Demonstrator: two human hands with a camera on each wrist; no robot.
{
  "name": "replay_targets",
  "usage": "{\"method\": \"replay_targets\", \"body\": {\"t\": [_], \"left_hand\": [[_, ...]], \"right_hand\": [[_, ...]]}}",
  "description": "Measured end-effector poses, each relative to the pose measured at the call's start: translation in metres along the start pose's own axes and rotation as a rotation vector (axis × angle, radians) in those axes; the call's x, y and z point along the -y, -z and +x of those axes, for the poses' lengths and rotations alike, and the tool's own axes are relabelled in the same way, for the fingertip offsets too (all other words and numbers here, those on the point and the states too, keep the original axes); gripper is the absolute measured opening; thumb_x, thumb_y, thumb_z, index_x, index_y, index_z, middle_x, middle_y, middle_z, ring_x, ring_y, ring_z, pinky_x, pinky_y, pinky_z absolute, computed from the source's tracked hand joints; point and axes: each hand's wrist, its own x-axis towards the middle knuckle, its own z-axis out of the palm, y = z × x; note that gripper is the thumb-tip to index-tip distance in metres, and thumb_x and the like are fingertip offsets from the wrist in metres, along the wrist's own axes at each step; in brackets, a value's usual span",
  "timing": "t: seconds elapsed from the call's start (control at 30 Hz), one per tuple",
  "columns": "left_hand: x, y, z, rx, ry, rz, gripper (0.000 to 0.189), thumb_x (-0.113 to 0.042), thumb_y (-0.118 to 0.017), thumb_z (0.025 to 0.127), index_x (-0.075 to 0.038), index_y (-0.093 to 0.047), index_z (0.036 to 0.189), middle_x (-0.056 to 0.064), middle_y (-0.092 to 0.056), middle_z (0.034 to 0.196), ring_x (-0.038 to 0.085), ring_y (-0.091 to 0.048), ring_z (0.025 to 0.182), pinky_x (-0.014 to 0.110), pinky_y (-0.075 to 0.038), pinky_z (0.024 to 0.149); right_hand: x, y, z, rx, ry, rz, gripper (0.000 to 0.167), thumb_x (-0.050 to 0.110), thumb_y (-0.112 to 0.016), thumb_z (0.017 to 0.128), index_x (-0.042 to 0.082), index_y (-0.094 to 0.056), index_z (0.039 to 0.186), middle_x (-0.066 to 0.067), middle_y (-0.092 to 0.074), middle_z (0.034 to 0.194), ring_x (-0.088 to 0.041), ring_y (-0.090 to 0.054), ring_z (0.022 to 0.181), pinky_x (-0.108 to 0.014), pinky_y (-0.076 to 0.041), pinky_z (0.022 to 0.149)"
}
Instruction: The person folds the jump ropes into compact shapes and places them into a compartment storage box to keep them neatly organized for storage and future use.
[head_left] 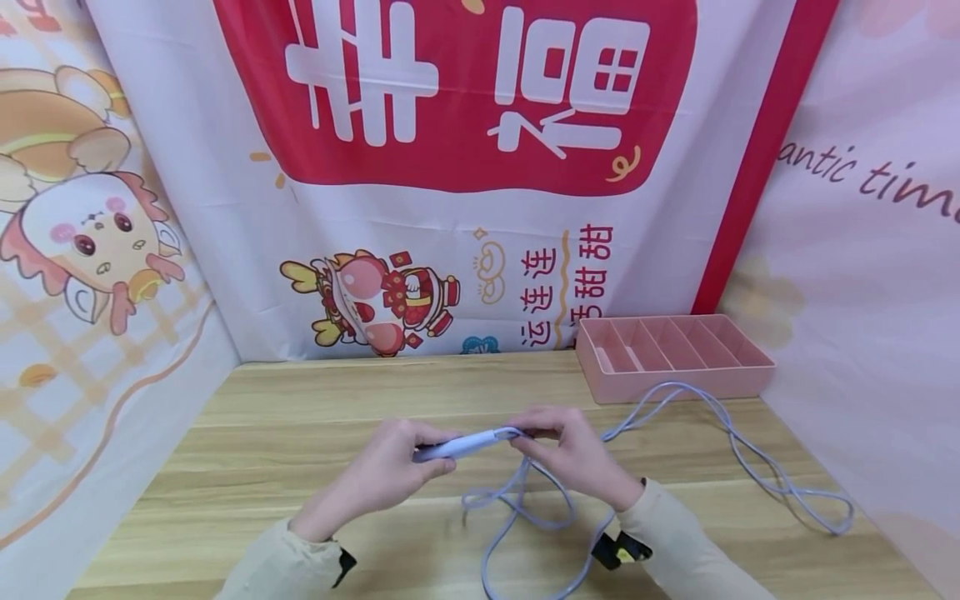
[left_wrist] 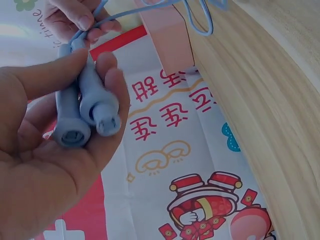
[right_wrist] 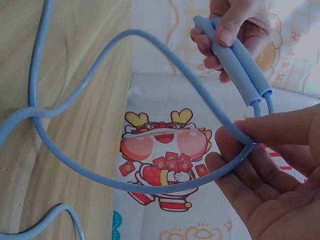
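Observation:
A light blue jump rope (head_left: 468, 443) is held above the table between both hands. My left hand (head_left: 390, 467) grips its two handles (left_wrist: 75, 107) side by side, their flared ends toward the left wrist camera. With thumb and fingers, my right hand (head_left: 566, 450) pinches the two cords just beyond where they leave the handles, as the right wrist view shows (right_wrist: 270, 165). From there the cord (head_left: 491, 550) hangs in loops onto the table under the right forearm. Another stretch runs right in a long loop.
A pink divided box (head_left: 675, 387) stands at the back right of the wooden table (head_left: 300, 392), a loop of cord passing in front of it. Printed cloths form the back wall (head_left: 420, 208) and both side walls. The right-hand loop lies near the right table edge.

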Motion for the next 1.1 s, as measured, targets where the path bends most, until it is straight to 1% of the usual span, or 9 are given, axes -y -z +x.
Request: {"method": "replay_targets", "body": {"t": [0.1,0.2,0.33,0.43,0.53,0.7,0.83,0.93,1.1], "left_hand": [[0.001,-0.002,0.0,0.088,-0.038,0.026,0.011,-0.013,-0.068,0.094,-0.016,-0.073,0.104,-0.008,-0.064,0.077,0.005,-0.052,0.062,0.024,-0.046,0.053],[0.001,-0.006,0.001,0.167,-0.074,-0.005,0.005,-0.018,-0.061,0.099,-0.019,-0.066,0.098,-0.007,-0.059,0.073,0.004,-0.049,0.059,0.023,-0.043,0.051],[0.0,-0.011,0.004,0.19,-0.077,-0.07,0.014,-0.026,-0.054,0.103,-0.018,-0.063,0.095,-0.005,-0.059,0.075,0.007,-0.052,0.062,0.025,-0.046,0.053],[-0.001,-0.014,0.007,0.179,-0.061,-0.122,0.023,-0.032,-0.049,0.104,-0.017,-0.062,0.093,-0.002,-0.058,0.075,0.01,-0.055,0.064,0.028,-0.05,0.056],[-0.004,-0.016,0.01,0.167,-0.041,-0.203,0.026,-0.031,-0.048,0.105,-0.014,-0.064,0.094,0.002,-0.06,0.078,0.015,-0.059,0.07,0.031,-0.053,0.06],[-0.011,-0.017,0.014,0.146,0.002,-0.387,0.022,-0.025,-0.057,0.102,-0.007,-0.069,0.103,0.008,-0.064,0.081,0.019,-0.061,0.073,0.029,-0.053,0.059],[-0.015,-0.019,0.016,0.088,0.015,-0.488,0.023,-0.025,-0.061,0.099,-0.006,-0.07,0.109,0.012,-0.066,0.082,0.026,-0.062,0.073,0.027,-0.051,0.059],[-0.018,-0.021,0.017,0.026,0.02,-0.534,0.025,-0.023,-0.061,0.099,-0.003,-0.069,0.112,0.015,-0.067,0.086,0.028,-0.062,0.076,0.026,-0.051,0.061],[-0.021,-0.022,0.017,-0.042,0.042,-0.58,0.027,-0.021,-0.061,0.099,-0.001,-0.068,0.116,0.016,-0.068,0.092,0.022,-0.061,0.079,0.027,-0.051,0.067]], "right_hand": [[-0.003,0.002,-0.001,0.001,0.015,0.003,0.022,-0.01,-0.07,0.085,-0.003,-0.073,0.106,-0.009,-0.07,0.097,-0.028,-0.069,0.085,-0.033,-0.057,0.074],[-0.002,0.003,-0.001,0.0,0.002,0.005,0.023,-0.006,-0.071,0.086,-0.001,-0.073,0.108,-0.006,-0.07,0.098,-0.026,-0.069,0.086,-0.032,-0.057,0.074],[-0.001,0.005,0.001,-0.023,0.006,-0.007,0.022,-0.005,-0.07,0.087,-0.001,-0.073,0.108,-0.006,-0.07,0.1,-0.024,-0.069,0.087,-0.032,-0.056,0.076],[0.0,0.008,0.003,-0.059,0.023,-0.005,0.023,-0.008,-0.07,0.086,-0.003,-0.072,0.108,-0.008,-0.07,0.1,-0.025,-0.069,0.086,-0.032,-0.056,0.077],[0.001,0.011,0.004,-0.093,0.039,0.003,0.023,-0.008,-0.069,0.086,-0.003,-0.072,0.109,-0.009,-0.071,0.1,-0.025,-0.07,0.085,-0.031,-0.056,0.075],[0.005,0.015,0.005,-0.148,0.077,0.003,0.024,-0.008,-0.068,0.087,-0.002,-0.07,0.11,-0.012,-0.07,0.102,-0.025,-0.069,0.087,-0.032,-0.057,0.075],[0.008,0.018,0.005,-0.193,0.1,0.014,0.023,-0.009,-0.068,0.088,-0.002,-0.069,0.109,-0.013,-0.07,0.101,-0.028,-0.068,0.085,-0.033,-0.057,0.073],[0.009,0.018,0.005,-0.217,0.072,0.034,0.022,-0.007,-0.067,0.089,-0.001,-0.07,0.11,-0.01,-0.071,0.1,-0.029,-0.069,0.084,-0.033,-0.057,0.072],[0.011,0.017,0.003,-0.228,-0.045,0.061,0.019,-0.005,-0.066,0.091,-0.002,-0.071,0.109,-0.009,-0.073,0.094,-0.026,-0.071,0.084,-0.032,-0.056,0.075]]}}
